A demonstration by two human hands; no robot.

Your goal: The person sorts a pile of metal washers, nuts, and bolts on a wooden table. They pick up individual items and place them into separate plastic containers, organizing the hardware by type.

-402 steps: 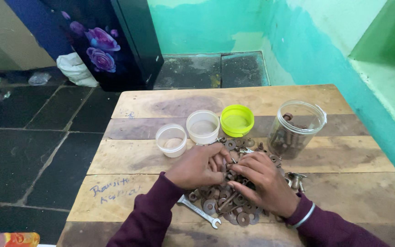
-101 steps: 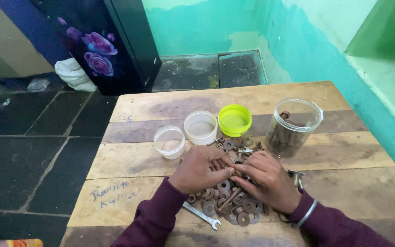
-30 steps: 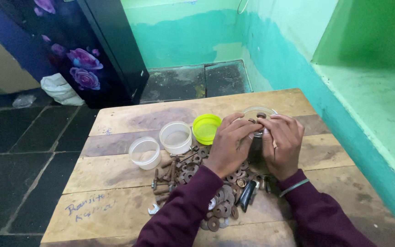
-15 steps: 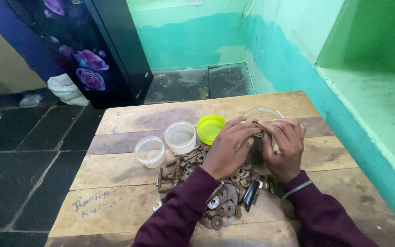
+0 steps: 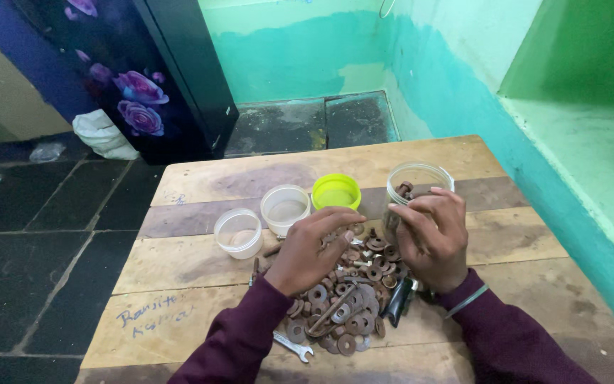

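A heap of rusty washers, nuts and bolts (image 5: 349,302) lies on a wooden table (image 5: 200,263). My left hand (image 5: 310,249) hovers over the heap's upper left part, fingers bent and pointing right. My right hand (image 5: 429,235) is in front of a clear jar (image 5: 413,186) that holds rusty pieces, its fingers curled by the jar's wall. Whether either hand holds a small piece I cannot tell. A small spanner (image 5: 294,345) lies at the heap's near edge.
Two small clear cups (image 5: 239,232) (image 5: 285,208) and a yellow-green lid (image 5: 336,191) stand behind the heap. A dark tool (image 5: 397,304) lies at the heap's right. A teal wall runs along the right; a dark flowered cabinet (image 5: 143,78) and a white bag (image 5: 101,135) are on the tiled floor.
Both hands have drawn back from the jar's mouth towards the heap; the left hand now hangs over the washers. The camera view has shifted slightly.
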